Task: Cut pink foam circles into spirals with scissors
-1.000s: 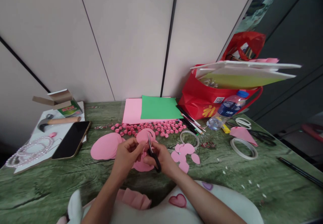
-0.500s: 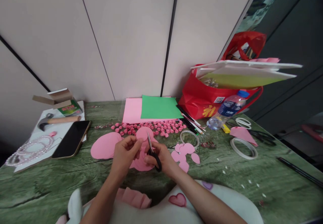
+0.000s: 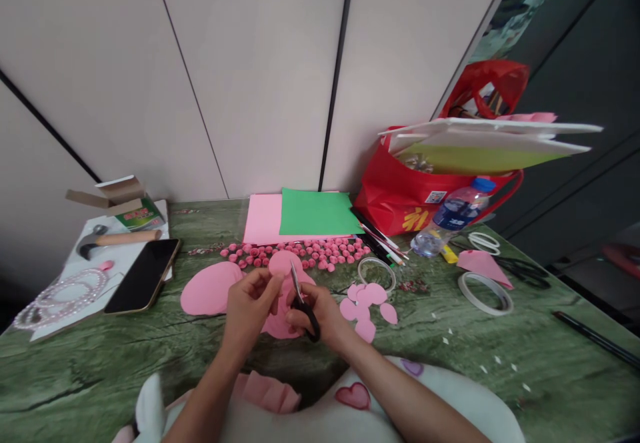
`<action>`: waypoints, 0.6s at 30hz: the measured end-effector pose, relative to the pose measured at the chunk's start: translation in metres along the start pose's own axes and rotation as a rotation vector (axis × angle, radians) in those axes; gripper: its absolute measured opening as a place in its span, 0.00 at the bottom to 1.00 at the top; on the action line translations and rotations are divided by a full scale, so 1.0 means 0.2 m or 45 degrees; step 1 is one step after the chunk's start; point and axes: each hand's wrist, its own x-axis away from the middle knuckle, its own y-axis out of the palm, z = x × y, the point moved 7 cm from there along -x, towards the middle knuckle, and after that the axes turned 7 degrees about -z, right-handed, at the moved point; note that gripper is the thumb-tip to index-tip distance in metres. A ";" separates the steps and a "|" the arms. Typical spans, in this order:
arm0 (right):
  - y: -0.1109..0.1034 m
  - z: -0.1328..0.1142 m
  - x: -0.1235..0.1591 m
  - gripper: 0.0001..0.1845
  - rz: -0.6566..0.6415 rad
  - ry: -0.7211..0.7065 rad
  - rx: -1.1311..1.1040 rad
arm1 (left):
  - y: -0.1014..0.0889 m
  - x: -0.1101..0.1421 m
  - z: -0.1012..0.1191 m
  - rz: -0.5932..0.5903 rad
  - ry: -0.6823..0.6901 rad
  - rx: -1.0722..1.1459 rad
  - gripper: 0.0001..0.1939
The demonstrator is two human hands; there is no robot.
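Observation:
My left hand (image 3: 249,310) is closed in a pinch on a pink paper piece (image 3: 283,266) held just above the green table. My right hand (image 3: 320,315) grips small black-handled scissors (image 3: 301,300), their blades pointing up into the pink paper. More pink paper lies under both hands. A large pink oval (image 3: 206,289) rests to the left, and several small pink petal cutouts (image 3: 367,302) lie to the right.
A row of pink paper rosebuds (image 3: 300,254), pink and green sheets (image 3: 313,212), pens, tape rings (image 3: 484,292), a water bottle (image 3: 453,217), a red bag (image 3: 415,190), a phone (image 3: 143,274), a hammer (image 3: 116,239) and beads (image 3: 60,295) sit around the table (image 3: 525,336).
The pink piece has turned a little in my left fingers and the scissors have shifted slightly; both hands stay in the same place.

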 end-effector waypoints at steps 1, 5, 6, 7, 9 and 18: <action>0.01 0.00 0.00 0.19 -0.010 0.002 -0.004 | 0.01 0.00 0.00 -0.010 -0.002 -0.030 0.11; 0.02 0.01 0.00 0.20 -0.044 0.024 0.010 | 0.01 0.00 0.00 -0.018 -0.017 -0.034 0.11; 0.02 0.01 0.00 0.20 -0.047 0.027 0.017 | 0.01 0.00 0.00 -0.021 -0.020 -0.030 0.11; 0.03 0.01 0.00 0.20 -0.051 0.023 0.022 | 0.01 0.00 0.00 -0.030 -0.022 -0.028 0.12; 0.02 0.00 0.00 0.21 -0.063 -0.003 0.033 | 0.02 0.00 0.01 -0.065 -0.023 -0.039 0.12; 0.00 -0.02 -0.01 0.21 -0.095 -0.081 0.102 | 0.05 0.00 0.01 -0.139 -0.071 -0.028 0.09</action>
